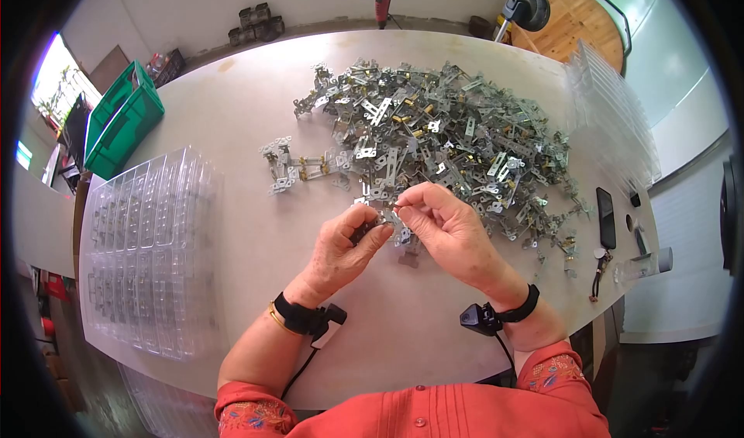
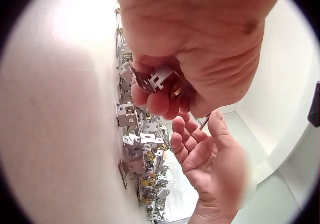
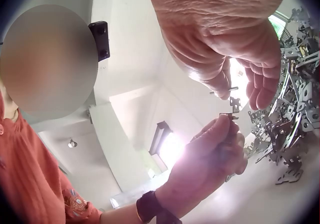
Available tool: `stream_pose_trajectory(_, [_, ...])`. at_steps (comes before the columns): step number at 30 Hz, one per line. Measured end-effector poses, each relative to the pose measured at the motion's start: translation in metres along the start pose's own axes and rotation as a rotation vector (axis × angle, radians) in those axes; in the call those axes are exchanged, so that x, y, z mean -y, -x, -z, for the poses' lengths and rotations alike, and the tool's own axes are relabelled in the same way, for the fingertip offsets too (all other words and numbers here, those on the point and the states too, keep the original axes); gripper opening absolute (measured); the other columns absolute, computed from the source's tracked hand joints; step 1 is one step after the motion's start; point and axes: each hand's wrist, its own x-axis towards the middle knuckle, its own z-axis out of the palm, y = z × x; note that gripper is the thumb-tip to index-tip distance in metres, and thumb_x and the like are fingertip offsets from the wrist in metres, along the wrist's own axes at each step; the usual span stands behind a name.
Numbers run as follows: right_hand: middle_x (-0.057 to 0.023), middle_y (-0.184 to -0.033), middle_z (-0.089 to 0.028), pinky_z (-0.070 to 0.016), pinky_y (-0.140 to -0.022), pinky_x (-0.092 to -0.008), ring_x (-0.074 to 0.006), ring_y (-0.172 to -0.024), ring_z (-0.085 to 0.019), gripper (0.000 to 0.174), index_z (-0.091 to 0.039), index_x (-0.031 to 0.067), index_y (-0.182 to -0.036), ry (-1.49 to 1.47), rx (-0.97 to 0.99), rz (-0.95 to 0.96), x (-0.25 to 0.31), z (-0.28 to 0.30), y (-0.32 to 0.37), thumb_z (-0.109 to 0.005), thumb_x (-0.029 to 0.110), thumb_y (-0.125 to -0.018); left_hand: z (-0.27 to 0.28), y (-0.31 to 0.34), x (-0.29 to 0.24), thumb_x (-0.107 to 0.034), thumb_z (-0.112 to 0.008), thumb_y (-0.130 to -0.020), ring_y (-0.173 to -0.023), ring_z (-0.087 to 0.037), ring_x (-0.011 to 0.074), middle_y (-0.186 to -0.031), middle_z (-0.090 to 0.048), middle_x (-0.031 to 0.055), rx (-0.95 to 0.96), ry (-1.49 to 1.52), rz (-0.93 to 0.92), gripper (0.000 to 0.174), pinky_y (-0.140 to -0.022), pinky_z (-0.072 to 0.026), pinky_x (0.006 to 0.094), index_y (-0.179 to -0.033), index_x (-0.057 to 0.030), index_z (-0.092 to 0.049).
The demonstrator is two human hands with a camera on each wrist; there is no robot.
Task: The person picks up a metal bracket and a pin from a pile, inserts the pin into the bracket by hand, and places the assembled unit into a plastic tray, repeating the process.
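Note:
A big heap of small metal brackets [image 1: 442, 139] covers the middle of the pale table [image 1: 232, 128]. Just in front of the heap, my two hands meet above the table. My left hand [image 1: 370, 227] has its fingers curled round a metal bracket [image 2: 158, 78], which also shows in the right wrist view as the bracket [image 3: 233, 108]. My right hand [image 1: 404, 205] pinches a thin metal pin [image 3: 232, 89] between thumb and fingertips, right beside that bracket. In the left wrist view the right hand [image 2: 202, 151] lies under the left hand's fingers [image 2: 160, 101].
Clear plastic compartment trays [image 1: 147, 252] lie at the left, with a green crate [image 1: 124, 116] beyond them. More clear trays [image 1: 612, 120] are stacked at the right edge. A dark phone [image 1: 605, 217] and small items lie at the right.

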Motion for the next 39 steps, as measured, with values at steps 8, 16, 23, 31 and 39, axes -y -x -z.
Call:
stream_pose_trajectory(8, [-0.0022,-0.076,-0.063,-0.0467,-0.062,-0.0262,-0.0078,-0.068,-0.056,0.008,-0.061,0.0023,-0.101,-0.024,0.003,-0.083,-0.001,-0.006,0.003,-0.060,0.010,-0.100,0.005,0.000,-0.003,-0.015,-0.071,-0.095,-0.066,-0.054,0.0057,-0.077,-0.062,-0.0009,0.035,-0.151,-0.070,0.017,-0.059,-0.0443,0.0239,-0.095,-0.0017,-0.060])
stream_pose_trajectory(16, [-0.0021,-0.085,-0.066,-0.0521,-0.068,-0.0248,-0.0071,-0.074,-0.062,0.007,-0.059,0.0025,-0.105,-0.047,-0.050,-0.091,0.008,0.002,-0.001,-0.058,0.008,-0.101,0.009,-0.001,-0.010,-0.037,-0.046,-0.105,-0.088,-0.063,0.0129,-0.094,-0.070,0.0054,0.051,0.163,0.074,0.045,-0.079,-0.0453,0.0270,-0.114,0.0016,-0.066])
stream_pose_trajectory(23, [0.0001,-0.088,-0.065,-0.0529,-0.070,-0.0242,-0.0054,-0.076,-0.061,0.008,-0.060,0.0028,-0.105,-0.093,-0.048,-0.110,0.007,0.007,-0.002,-0.059,0.010,-0.102,0.014,-0.002,-0.004,-0.033,-0.051,-0.105,-0.087,-0.065,0.0164,-0.095,-0.070,0.0083,0.282,0.392,0.159,0.041,-0.084,-0.0496,0.0312,-0.116,0.0032,-0.066])
stream_pose_trajectory(31, [-0.0030,-0.082,-0.063,-0.0462,-0.060,-0.0270,-0.0077,-0.071,-0.057,0.006,-0.066,0.0054,-0.101,0.172,-0.174,0.159,0.015,0.012,-0.003,-0.066,0.007,-0.096,0.008,-0.003,-0.005,-0.026,-0.057,-0.104,-0.087,-0.066,0.0169,-0.098,-0.069,0.0076,0.137,0.503,0.136,0.033,-0.084,-0.0526,0.0317,-0.119,0.0024,-0.062])
stream_pose_trajectory(39, [-0.0125,-0.077,-0.065,-0.0481,-0.056,-0.0332,-0.0226,-0.060,-0.062,0.008,-0.064,0.0053,-0.103,0.302,-0.095,0.086,0.020,0.001,0.005,-0.065,0.009,-0.096,0.005,-0.003,-0.001,-0.019,-0.062,-0.101,-0.090,-0.066,0.0153,-0.102,-0.069,0.0071,0.048,0.444,0.124,0.030,-0.084,-0.0537,0.0309,-0.123,0.0019,-0.059])
